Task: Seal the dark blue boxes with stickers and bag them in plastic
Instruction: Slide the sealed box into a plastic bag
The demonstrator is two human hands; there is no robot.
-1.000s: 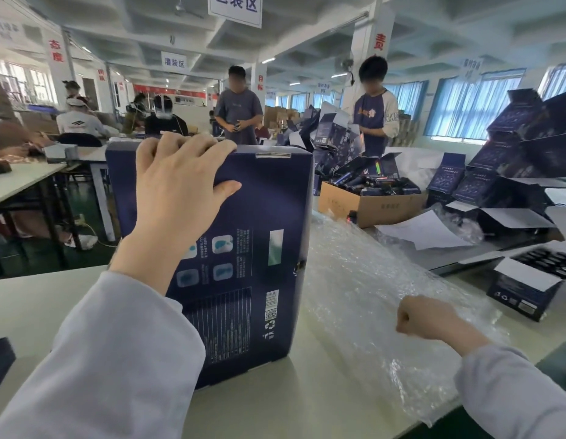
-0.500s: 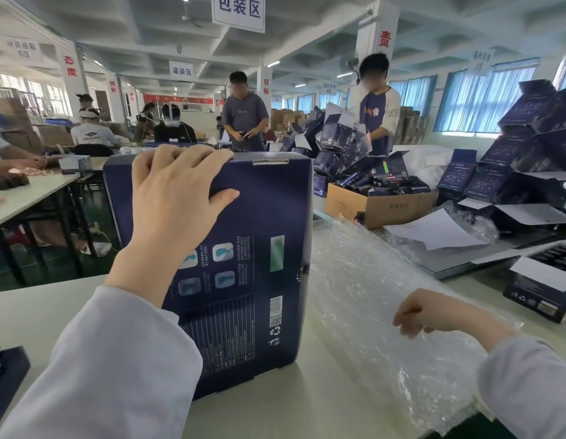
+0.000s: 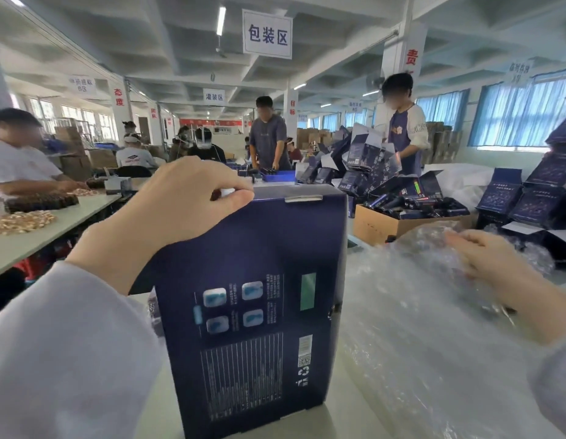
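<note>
Grip of left hand (image 3: 180, 204) curled over top edge of dark blue box (image 3: 259, 248), upright on desk (image 3: 342, 421); back shows four blue icons, QR code, recycling mark. Overhead sign (image 3: 266, 33) reads 包装区. Grip of right hand (image 3: 487, 258) against bubble plastic (image 3: 402, 312), finger curl unclear.

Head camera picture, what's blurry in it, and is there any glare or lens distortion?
In the head view the right hand is smeared by motion, while the left hand and the dark blue box look fairly sharp; also in the head view, the clear plastic shows pale glare, and the wide lens tilts the windows at the right edge.
</note>
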